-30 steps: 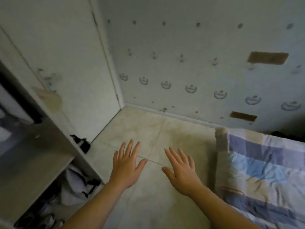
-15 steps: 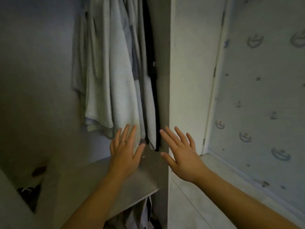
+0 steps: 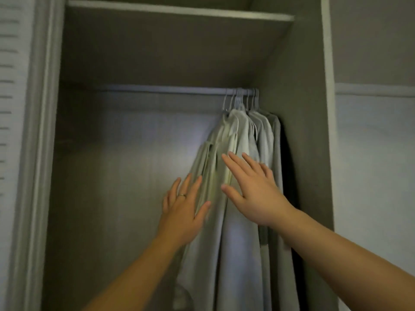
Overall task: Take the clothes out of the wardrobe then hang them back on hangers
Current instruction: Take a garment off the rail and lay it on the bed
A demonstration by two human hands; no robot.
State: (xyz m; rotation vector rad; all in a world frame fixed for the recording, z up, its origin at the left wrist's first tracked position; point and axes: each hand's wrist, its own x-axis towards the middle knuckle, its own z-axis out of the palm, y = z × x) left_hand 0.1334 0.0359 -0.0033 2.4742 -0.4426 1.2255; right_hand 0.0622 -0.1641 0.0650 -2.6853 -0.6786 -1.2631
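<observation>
- View is higher than half a second ago: the lower shelf and garment hems are out of sight, the rail and top shelf are in. Both hands now sit higher against the hanging garments, the right above the left.
- Left hand [image 3: 183, 212]: open flat, fingers straight and spread, holding nothing. It lies at the left edge of the bunch; contact cannot be told. Thin gold ring [image 3: 182, 195] on one finger.
- Right hand [image 3: 253, 194]: open flat, fingers spread, thumb out to the left, holding nothing. It lies across the front of the bunch; contact cannot be told.
- Pale grey and off-white hanging clothes [image 3: 242, 135]: all on the rail, pushed tight to the right end beside the wardrobe's right side wall. A dark garment shows at the far right of the bunch.
- Slim pale wire-like hangers [image 3: 241, 101]: hooks packed close on the rail, count unclear.
- Grey metal clothes rail [image 3: 157, 89]: level, bare along its left and middle.
- Grey open wardrobe [image 3: 310, 153]: top shelf [image 3: 179, 11] above the rail.
- White louvred door [image 3: 9, 86] at the left edge; pale wall [image 3: 372, 153] to the right.
</observation>
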